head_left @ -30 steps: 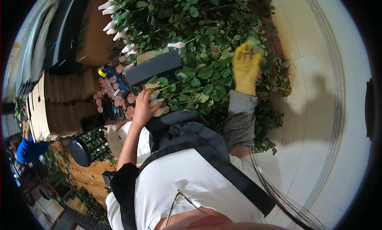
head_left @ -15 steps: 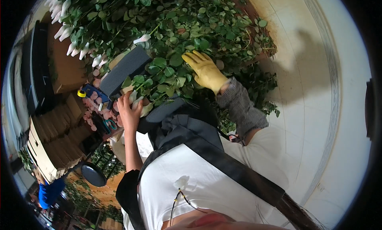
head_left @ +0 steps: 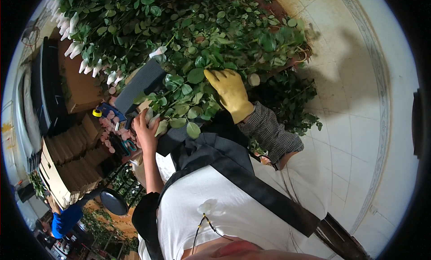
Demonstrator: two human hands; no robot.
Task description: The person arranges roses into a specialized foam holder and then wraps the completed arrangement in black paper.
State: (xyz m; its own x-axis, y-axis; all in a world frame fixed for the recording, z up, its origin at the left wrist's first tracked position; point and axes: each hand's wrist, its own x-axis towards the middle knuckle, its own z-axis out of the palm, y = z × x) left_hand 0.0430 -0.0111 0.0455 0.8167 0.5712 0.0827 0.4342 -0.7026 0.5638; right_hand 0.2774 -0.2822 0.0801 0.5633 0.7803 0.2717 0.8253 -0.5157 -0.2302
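My bare left hand (head_left: 146,131) curls its fingers around pale rose heads (head_left: 153,121) at the near left edge of a dark ribbed board. Leafy rose stems (head_left: 191,98) run rightward from those heads across the board. Over their leaves is my right hand (head_left: 231,93), in a yellow glove with a checked sleeve behind it. Its fingers are bent downward and closed, the thumb side toward the left; whatever is inside them is hidden. A single pale rose (head_left: 157,52) lies just beyond the raised ribbed block (head_left: 140,87).
A large heap of leafy roses (head_left: 193,28) covers the far side. To the left are pink petals (head_left: 107,125), blue-handled scissors (head_left: 129,146), a yellow tape roll (head_left: 96,112), stacked cardboard (head_left: 72,170) and a black stool (head_left: 114,201). A person in blue (head_left: 66,222) stands farther off.
My right hand's fingers were stretched out over the leaves and are now bent closed, slightly nearer to me. My left hand stays at the rose heads. The view has shifted a little.
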